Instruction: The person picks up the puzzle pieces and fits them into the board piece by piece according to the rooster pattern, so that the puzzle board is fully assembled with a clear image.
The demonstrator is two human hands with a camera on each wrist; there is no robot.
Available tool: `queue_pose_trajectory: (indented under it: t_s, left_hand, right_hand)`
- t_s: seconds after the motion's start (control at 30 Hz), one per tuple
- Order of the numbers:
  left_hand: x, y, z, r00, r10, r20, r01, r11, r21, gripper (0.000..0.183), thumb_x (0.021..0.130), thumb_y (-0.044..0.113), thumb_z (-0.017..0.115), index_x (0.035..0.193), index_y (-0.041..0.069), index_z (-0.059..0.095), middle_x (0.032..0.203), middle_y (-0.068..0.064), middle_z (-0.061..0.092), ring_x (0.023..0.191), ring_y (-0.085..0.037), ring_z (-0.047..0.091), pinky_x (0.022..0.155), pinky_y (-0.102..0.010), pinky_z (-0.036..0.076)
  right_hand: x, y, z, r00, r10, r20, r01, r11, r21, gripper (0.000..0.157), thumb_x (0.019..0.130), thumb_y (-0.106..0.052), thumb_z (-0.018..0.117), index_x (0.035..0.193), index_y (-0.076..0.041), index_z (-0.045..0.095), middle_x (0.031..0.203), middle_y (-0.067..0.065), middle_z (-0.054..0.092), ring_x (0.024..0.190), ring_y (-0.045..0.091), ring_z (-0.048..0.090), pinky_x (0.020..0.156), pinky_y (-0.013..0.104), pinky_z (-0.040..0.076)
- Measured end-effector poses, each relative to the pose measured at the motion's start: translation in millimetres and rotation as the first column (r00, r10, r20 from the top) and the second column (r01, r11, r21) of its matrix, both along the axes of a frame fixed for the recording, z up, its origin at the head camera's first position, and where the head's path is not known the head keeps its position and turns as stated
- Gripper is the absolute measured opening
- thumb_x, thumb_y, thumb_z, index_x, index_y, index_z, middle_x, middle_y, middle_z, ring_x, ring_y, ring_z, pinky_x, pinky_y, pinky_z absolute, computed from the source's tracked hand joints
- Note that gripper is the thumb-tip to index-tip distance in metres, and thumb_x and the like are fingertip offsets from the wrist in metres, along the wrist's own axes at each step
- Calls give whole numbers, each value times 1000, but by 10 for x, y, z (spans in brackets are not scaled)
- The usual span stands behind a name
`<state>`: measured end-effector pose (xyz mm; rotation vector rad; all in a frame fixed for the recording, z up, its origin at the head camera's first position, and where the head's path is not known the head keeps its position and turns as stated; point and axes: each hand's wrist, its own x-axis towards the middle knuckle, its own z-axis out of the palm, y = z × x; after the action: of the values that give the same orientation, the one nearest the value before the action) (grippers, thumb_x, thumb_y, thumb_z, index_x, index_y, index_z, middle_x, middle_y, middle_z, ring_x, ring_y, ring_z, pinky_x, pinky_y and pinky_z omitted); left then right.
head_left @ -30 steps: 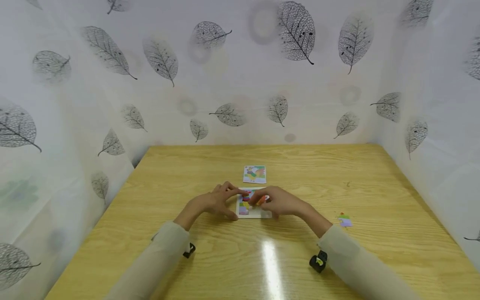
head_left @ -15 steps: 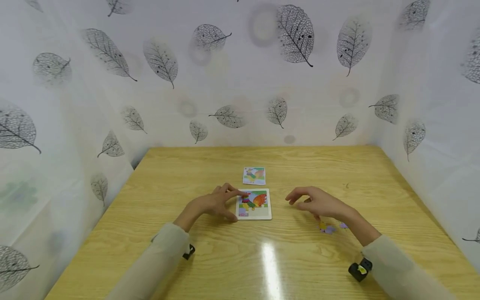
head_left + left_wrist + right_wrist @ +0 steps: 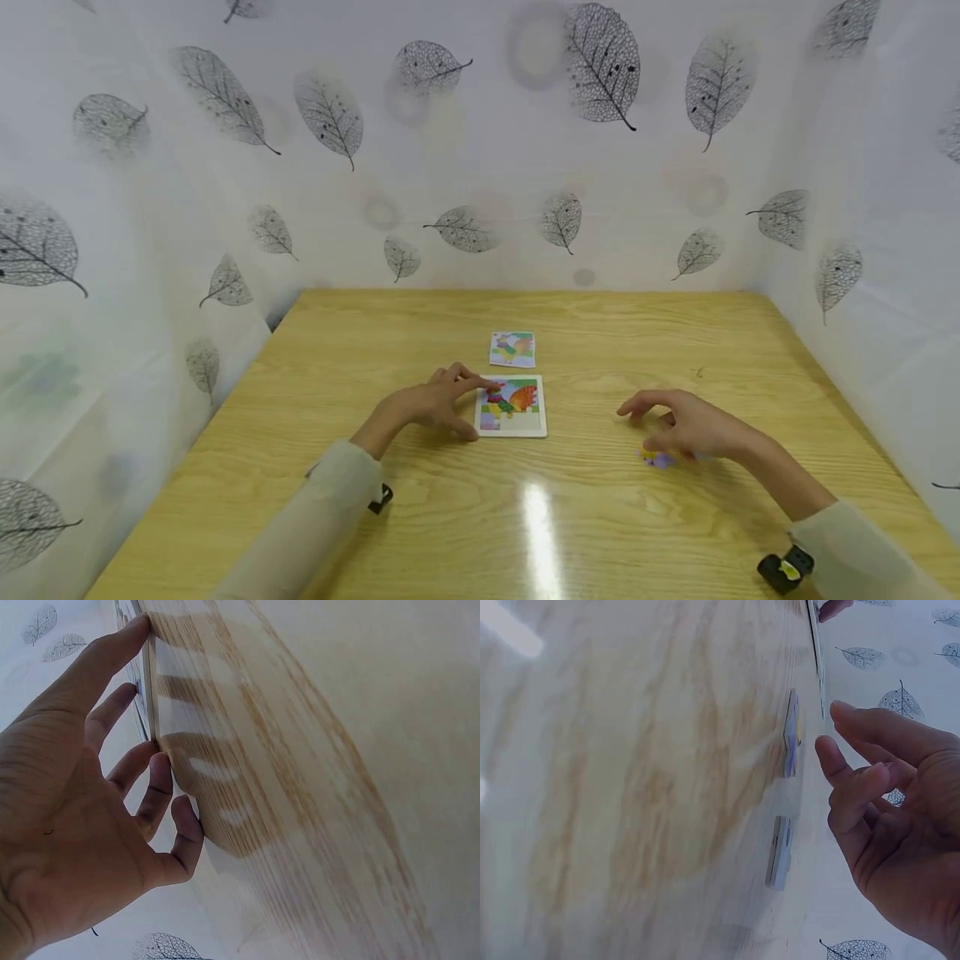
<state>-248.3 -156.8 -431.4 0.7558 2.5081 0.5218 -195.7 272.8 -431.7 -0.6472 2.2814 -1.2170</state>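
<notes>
In the head view my left hand [image 3: 429,408] rests at the left side of a jigsaw puzzle tray [image 3: 521,432] with a white rim. Its index finger lies over the picture and its thumb touches the near left corner. Colourful bird pieces fill most of the tray, and its lower right part is bare. The left wrist view shows my left fingertips along the tray's edge. To the right, my right hand [image 3: 696,425] hovers with loosely bent fingers, holding nothing. Below it lies a purple and yellow puzzle piece [image 3: 658,459]; a second piece [image 3: 778,853] shows in the right wrist view.
Just behind the tray a small picture card [image 3: 513,349] with the same bird lies on the wooden table [image 3: 375,533]. Leaf-printed white curtains [image 3: 480,150] enclose the table at the back and sides.
My right hand has let go of an orange piece, now lying in the tray, and has moved right to above the loose pieces. My left hand has stayed at the tray.
</notes>
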Motion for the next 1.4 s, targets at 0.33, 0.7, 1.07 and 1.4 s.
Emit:
queue_pose_trajectory:
  t_s: [0.33, 0.7, 1.07, 1.4]
  left_hand:
    - [-12, -12, -6, 1000, -3, -3, 3, 1000, 4, 82, 87, 42, 84, 158, 35, 43, 154, -7, 33, 139, -33, 34, 110, -62, 39]
    - [10, 15, 36, 1000, 4, 1, -4, 1000, -3, 82, 88, 41, 84, 158, 34, 43, 154, -6, 33, 138, -33, 34, 110, -62, 39]
    - [12, 13, 16, 1000, 15, 4, -15, 1000, -20, 82, 89, 38, 84, 159, 34, 42, 155, -6, 33, 140, -32, 33, 112, -60, 38]
    - [3, 18, 14, 1000, 22, 11, -22, 1000, -19, 82, 88, 40, 85, 158, 40, 42, 155, -4, 33, 140, -31, 33, 113, -60, 37]
  right_hand:
    - [104, 91, -23, 1000, 20, -8, -20, 998, 64, 47, 91, -9, 79, 132, -4, 57, 111, 18, 51, 51, 6, 35, 40, 22, 39]
    - [131, 108, -55, 994, 74, -75, -69, 996, 64, 21, 91, -3, 77, 107, -10, 65, 99, 13, 58, 52, 0, 39, 41, 19, 39]
    - [140, 18, -65, 981, 135, -142, -129, 990, 49, 21, 92, -5, 77, 110, -12, 68, 101, 9, 65, 48, -2, 40, 38, 22, 43]
    - [43, -262, 39, 972, 144, -186, -143, 990, 15, 21, 96, -11, 75, 115, -13, 68, 102, 11, 63, 47, 4, 44, 37, 29, 47]
